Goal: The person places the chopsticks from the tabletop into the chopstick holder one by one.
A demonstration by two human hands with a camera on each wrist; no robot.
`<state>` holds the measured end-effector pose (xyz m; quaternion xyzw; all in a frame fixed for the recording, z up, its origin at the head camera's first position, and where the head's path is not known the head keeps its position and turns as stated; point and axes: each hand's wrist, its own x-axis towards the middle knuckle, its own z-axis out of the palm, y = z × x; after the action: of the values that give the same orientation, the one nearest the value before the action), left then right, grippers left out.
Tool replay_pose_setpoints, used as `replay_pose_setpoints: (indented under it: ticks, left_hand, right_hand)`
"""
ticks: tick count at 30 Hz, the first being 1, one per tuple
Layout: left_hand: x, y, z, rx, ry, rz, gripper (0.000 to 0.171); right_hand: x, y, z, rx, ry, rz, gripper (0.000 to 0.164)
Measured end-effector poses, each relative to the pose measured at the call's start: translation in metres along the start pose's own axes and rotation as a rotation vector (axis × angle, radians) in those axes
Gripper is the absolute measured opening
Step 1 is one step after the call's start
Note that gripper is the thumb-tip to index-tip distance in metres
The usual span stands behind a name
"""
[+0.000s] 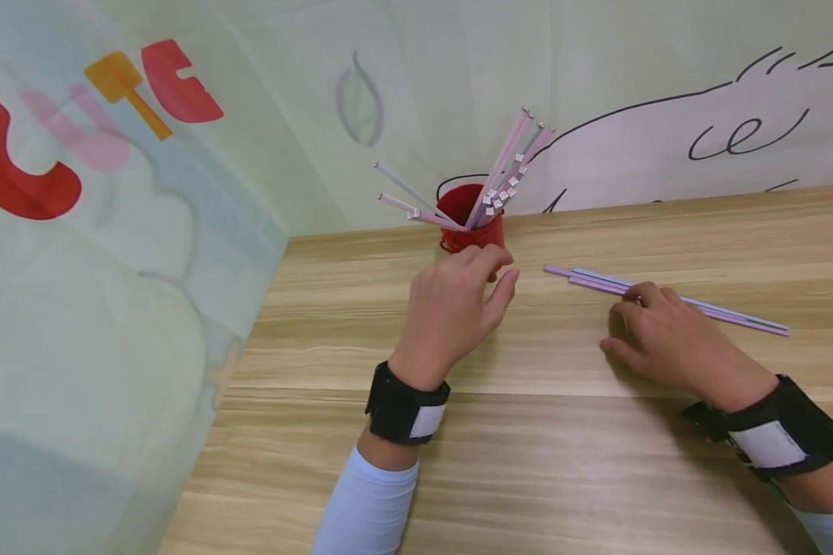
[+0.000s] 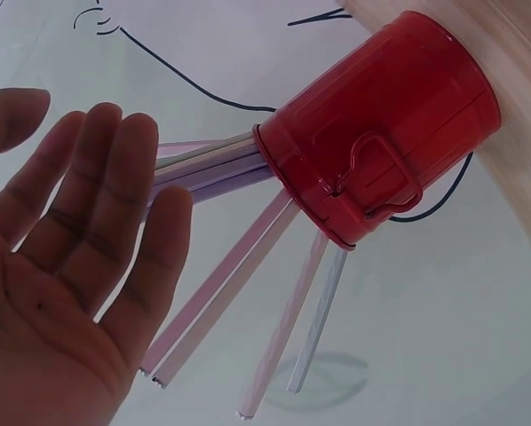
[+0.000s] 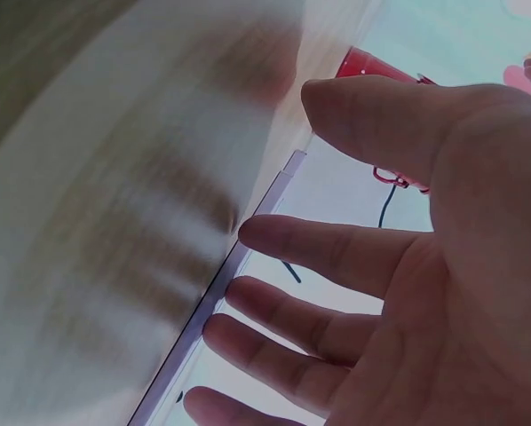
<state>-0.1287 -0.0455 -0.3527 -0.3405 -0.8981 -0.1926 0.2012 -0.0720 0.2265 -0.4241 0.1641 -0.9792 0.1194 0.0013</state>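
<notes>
A small red metal bucket [image 1: 468, 240] holds several slim pastel sticks [image 1: 501, 166], perhaps chopsticks, in pink, mauve and pale grey, some with sparkly white ends. They fan out over its rim. Just in front of the bucket is my left hand [image 1: 451, 304], fingers loosely bent, nothing held; in the left wrist view the bucket [image 2: 381, 115] stands apart from those fingers. To the right, a few more sticks [image 1: 600, 284] in mauve and pale blue lie side by side on the table. My right hand [image 1: 673, 339] reaches over them, its fingertips touching a mauve stick [image 3: 181, 351] with the thumb away.
The wood-grain table [image 1: 527, 455] meets a printed pale backdrop [image 1: 284, 92] behind the bucket and along the left. A thin dark handle [image 1: 451, 181] loops up behind the bucket's rim. Each wrist wears a black strap [image 1: 406, 405].
</notes>
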Motion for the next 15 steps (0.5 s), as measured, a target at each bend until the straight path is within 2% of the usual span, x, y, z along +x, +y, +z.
replay_pose_setpoints:
  ticks: [6,15]
  left_hand:
    - [0.0001,0.0005,0.0008,0.001,-0.013,-0.002,0.022]
    - [0.0005,0.002,0.0011,0.013,-0.04,0.0,0.023]
  right_hand:
    - [0.0005,0.0012,-0.0002,0.002,-0.014,0.001,0.045]
    - [-0.0004,0.0006,-0.0002,-0.009,0.012,-0.007,0.041]
